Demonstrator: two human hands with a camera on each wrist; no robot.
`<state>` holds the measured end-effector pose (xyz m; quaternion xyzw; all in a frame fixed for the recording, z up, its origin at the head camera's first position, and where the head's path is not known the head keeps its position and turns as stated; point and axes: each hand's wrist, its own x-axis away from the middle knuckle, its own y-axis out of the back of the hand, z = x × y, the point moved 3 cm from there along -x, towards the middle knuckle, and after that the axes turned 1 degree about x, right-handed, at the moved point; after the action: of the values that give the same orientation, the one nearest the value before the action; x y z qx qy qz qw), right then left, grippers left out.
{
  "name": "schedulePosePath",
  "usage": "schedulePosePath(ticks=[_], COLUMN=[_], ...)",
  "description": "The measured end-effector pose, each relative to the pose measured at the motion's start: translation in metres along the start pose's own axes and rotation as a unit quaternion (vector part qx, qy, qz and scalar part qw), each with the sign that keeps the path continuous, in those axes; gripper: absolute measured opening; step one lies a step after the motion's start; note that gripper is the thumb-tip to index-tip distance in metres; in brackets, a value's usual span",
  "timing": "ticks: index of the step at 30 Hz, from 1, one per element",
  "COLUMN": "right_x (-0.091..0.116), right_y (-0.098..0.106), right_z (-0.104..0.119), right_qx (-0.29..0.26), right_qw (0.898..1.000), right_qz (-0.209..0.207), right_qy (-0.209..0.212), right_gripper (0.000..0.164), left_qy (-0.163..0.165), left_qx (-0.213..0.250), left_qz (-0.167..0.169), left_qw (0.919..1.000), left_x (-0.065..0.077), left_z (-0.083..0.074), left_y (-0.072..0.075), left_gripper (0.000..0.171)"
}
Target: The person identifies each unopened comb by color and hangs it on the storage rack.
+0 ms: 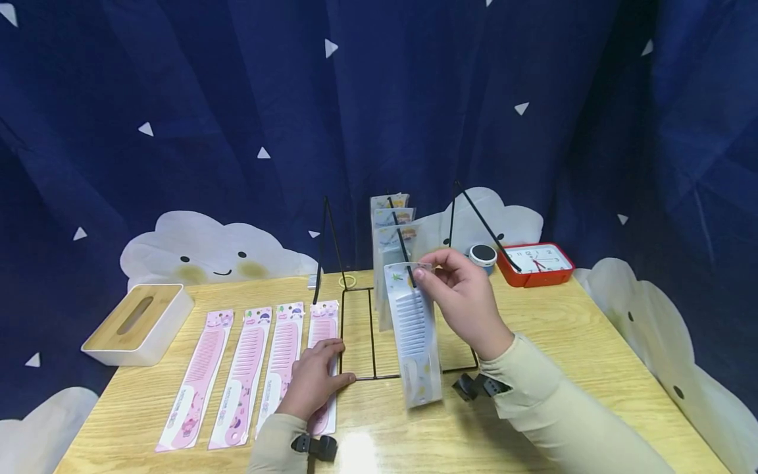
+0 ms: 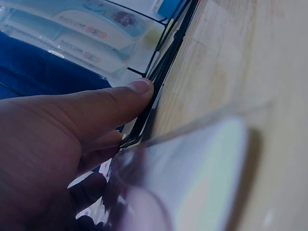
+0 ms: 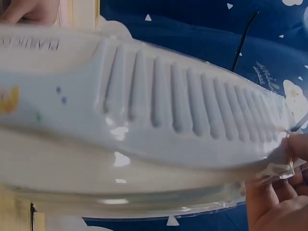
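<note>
On the table (image 1: pixel 541 319), a black wire rack (image 1: pixel 372 322) is found with its base flat on the wood and three prongs sloping toward the wearer. At the front end of the middle prong (image 1: pixel 403 245), a blue comb (image 1: pixel 414 336) in a clear pack is held by the right hand (image 1: pixel 470 299). The pack is pinched near its top edge between thumb and fingers, and its lower end is hung toward the front of the table, slightly slanted. The prong's tip is seen against the top of the pack (whether it is passed through the hole cannot be told). Behind it, three hanging packs (image 1: pixel 395 216) are carried by the same prong.

By the left hand (image 1: pixel 314 378), the front left corner of the rack's base is touched; thumb and forefinger are set apart, with the thumb tip laid on the wire. The nearest pink comb (image 1: pixel 323 319) is partly covered by that hand. To its left, three pink combs (image 1: pixel 241 368) are laid in a row, each in its pack, with the tops pointed away from the wearer.

At the far left, a tissue box (image 1: pixel 168 326) is noted. Behind the rack's right side, a small jar (image 1: pixel 482 257) and a red clock (image 1: pixel 535 264) are placed side by side.
</note>
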<state>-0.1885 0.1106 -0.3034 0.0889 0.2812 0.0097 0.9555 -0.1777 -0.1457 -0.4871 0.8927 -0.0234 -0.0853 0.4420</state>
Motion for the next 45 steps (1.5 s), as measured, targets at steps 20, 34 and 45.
schedulePosePath(ticks=[20, 34, 45], right_x=[-0.024, -0.004, 0.043], right_y=[-0.008, 0.005, 0.029], right_z=[-0.017, -0.047, -0.08], right_qx=[-0.034, 0.035, 0.121], right_qw=[0.998, 0.997, 0.979], right_qz=[-0.015, 0.028, 0.079], right_qy=[-0.048, -0.061, -0.141], right_gripper=[0.017, 0.037, 0.057], left_qy=[0.007, 0.006, -0.002], left_qx=[-0.001, -0.012, -0.012], left_qz=[0.003, 0.008, 0.006], left_qw=[1.0, 0.9999, 0.9999], left_x=[0.0, -0.001, -0.001], left_z=[0.001, 0.001, 0.001], left_y=[-0.001, -0.001, -0.001], left_gripper=[0.061, 0.062, 0.06])
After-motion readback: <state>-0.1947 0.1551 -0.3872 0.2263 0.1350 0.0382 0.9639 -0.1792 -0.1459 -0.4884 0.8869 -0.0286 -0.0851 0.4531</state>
